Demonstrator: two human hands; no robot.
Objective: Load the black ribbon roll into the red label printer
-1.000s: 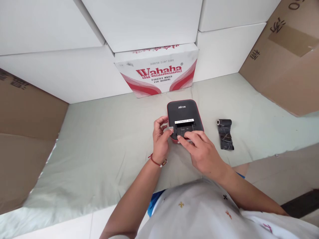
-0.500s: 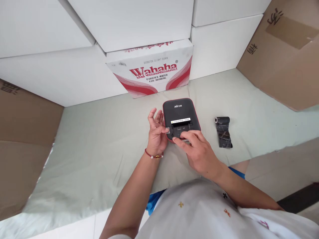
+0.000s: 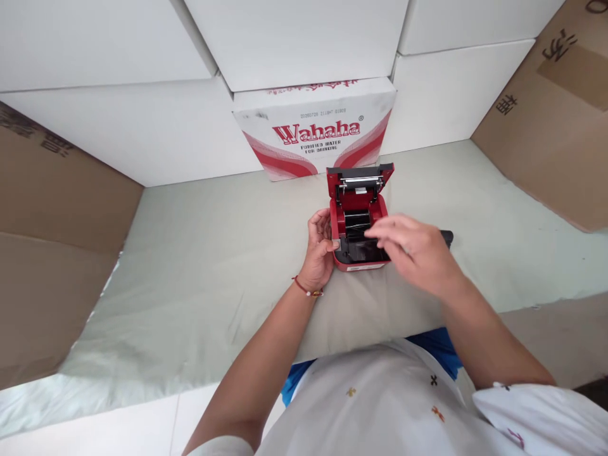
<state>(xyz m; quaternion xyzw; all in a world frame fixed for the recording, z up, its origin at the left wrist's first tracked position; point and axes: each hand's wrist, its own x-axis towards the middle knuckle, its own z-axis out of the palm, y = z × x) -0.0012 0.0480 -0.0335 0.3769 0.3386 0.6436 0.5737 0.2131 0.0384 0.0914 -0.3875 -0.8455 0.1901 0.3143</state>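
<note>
On the desk (image 3: 204, 272), our left hand (image 3: 320, 259) clasps its fingers to the open device (image 3: 356, 201), probably to steady it; our right hand (image 3: 418, 252) bunches its fingers, whether pinching anything we cannot tell.

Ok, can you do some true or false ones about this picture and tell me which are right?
1. The lid of the red and black printer stands open. True.
2. The printer sits on top of the Wahaha water carton. False: it rests on the cloth-covered table, in front of the Wahaha water carton.
3. The left hand is at the printer's left side. True.
4. The bracelet is on the right wrist. False: the bracelet is on the left wrist.
5. The shirt is plain black. False: the shirt is white with small coloured patterns.
</note>
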